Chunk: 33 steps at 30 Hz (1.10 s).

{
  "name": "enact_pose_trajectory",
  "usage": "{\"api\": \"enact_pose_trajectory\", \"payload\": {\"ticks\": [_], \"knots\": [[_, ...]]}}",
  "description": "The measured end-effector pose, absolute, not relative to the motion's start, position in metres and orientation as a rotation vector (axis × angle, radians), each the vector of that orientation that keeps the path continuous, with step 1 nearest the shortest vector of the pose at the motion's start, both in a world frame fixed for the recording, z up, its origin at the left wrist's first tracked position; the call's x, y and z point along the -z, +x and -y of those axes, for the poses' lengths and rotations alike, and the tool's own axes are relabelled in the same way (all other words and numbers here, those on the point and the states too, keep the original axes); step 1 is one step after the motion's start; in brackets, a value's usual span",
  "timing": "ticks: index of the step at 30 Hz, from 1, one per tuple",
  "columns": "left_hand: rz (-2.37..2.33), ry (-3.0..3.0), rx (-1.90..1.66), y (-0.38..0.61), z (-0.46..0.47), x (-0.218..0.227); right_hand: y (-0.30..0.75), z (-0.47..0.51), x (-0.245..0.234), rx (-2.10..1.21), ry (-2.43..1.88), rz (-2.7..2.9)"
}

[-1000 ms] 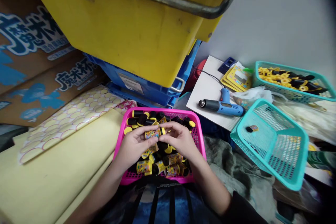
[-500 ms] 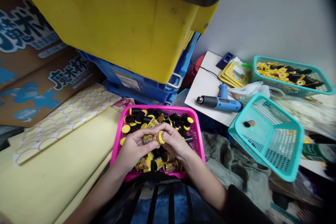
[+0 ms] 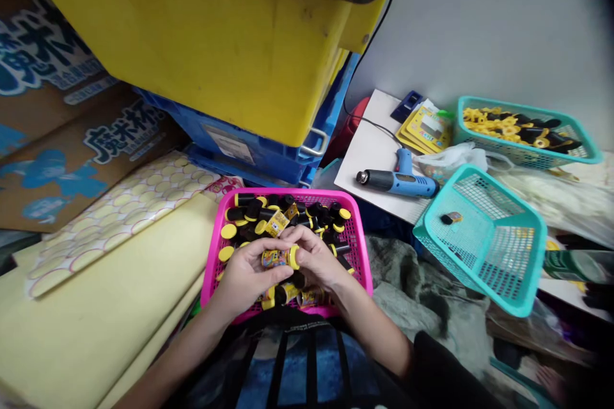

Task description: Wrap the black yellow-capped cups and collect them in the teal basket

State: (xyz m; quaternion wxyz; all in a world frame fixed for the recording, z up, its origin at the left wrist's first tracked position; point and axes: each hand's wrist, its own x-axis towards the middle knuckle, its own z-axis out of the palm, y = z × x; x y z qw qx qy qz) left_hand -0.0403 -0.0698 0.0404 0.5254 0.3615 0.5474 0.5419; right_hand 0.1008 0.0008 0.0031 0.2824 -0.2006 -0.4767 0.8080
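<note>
Over a pink basket [image 3: 361,254] full of several small black and yellow capped tubes, both my hands hold one small tube [image 3: 279,258] with a printed yellow label. My left hand [image 3: 247,275] grips the tube's body from the left. My right hand [image 3: 316,262] pinches its yellow cap end from the right. Both hands have their fingers closed around it. More labelled tubes [image 3: 277,223] lie loose in the basket under and behind my hands.
A teal basket [image 3: 499,268] with one small piece sits tilted at right. Behind it stands another teal basket [image 3: 527,150] of yellow and black parts. A blue heat gun [image 3: 398,182] lies on a white board. Yellow and blue crates [image 3: 230,45] tower behind. Sticker sheets [image 3: 115,211] lie left.
My hands stay on the same tube over the pink basket and have shifted slightly lower in view as the camera moved; the right fingers sit tighter on the yellow cap.
</note>
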Motion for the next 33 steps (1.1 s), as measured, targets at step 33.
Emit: {"api": "enact_pose_trajectory", "payload": {"ticks": [33], "knots": [[-1.612, 1.762, -1.213, -0.072, 0.055, -0.046, 0.116, -0.039, -0.046, -1.924, -0.916, 1.771]]}}
